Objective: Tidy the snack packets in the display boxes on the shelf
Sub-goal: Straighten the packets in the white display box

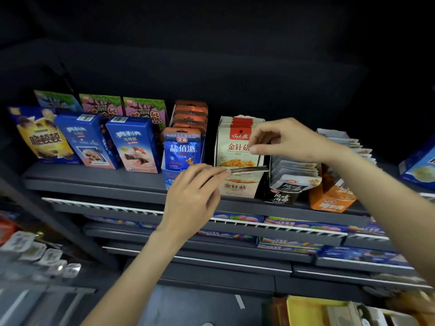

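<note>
A cream display box point(237, 188) of needle-mushroom packets stands at the middle of the dark top shelf point(94, 180). My left hand point(195, 191) pinches a thin stack of flat silvery packets point(249, 170), held edge-on in front of that box. My right hand point(282, 140) pinches the right edge of the front cream packet point(235, 147) standing in the box. To the left stands a blue display box point(182, 156) with blue and orange packets. To the right lean a black seaweed box point(282, 191) and an orange box point(329, 201) with grey packets.
Blue biscuit cartons point(131, 144) and a yellow-and-blue snack box point(40, 135) fill the shelf's left part, with purple boxes point(146, 109) behind. Another blue box point(419, 165) sits at the far right. Lower shelves hold colourful flat boxes point(303, 225). Small wrapped packets point(35, 252) lie at the lower left.
</note>
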`<state>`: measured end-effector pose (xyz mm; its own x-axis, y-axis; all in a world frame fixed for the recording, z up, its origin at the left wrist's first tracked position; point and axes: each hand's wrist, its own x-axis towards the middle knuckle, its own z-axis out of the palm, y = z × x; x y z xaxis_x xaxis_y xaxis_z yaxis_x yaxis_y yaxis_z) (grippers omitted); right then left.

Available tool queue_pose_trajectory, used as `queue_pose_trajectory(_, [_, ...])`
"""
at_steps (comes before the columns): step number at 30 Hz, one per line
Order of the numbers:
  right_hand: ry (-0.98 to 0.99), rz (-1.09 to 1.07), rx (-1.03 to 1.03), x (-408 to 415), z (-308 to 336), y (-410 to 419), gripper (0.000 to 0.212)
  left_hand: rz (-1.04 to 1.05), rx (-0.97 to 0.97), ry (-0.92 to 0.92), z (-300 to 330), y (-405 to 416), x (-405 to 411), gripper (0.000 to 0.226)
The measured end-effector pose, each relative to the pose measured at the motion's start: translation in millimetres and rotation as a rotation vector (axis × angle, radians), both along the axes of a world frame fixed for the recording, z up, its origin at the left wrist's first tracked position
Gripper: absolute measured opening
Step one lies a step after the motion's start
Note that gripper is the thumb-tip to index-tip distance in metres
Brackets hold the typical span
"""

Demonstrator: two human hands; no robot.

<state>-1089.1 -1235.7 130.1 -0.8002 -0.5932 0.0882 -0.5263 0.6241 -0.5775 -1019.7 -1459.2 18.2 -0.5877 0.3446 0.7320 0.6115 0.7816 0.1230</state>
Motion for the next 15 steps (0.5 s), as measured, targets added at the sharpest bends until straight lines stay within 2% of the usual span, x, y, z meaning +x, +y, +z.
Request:
queue_pose_trajectory(4, [-0.060, 0.055, 0.101, -2.0, -12.0, 2.5, 0.018, 0.016, -0.013, 0.002, -1.7, 0.6, 2.4, 0.032])
queue_pose_trajectory(12, [-0.078, 0.102, 0.160, -11.9, -18.4, -7.6, 0.022, 0.033, -0.020, 0.002, -0.7, 0.5, 5.5, 0.033])
queue_pose_trajectory(15, [0.089, 0.068, 0.251, -17.0, -17.1, -11.1, 0.022, 0.031, -0.006, -0.003, -0.3, 0.3, 4.7, 0.033])
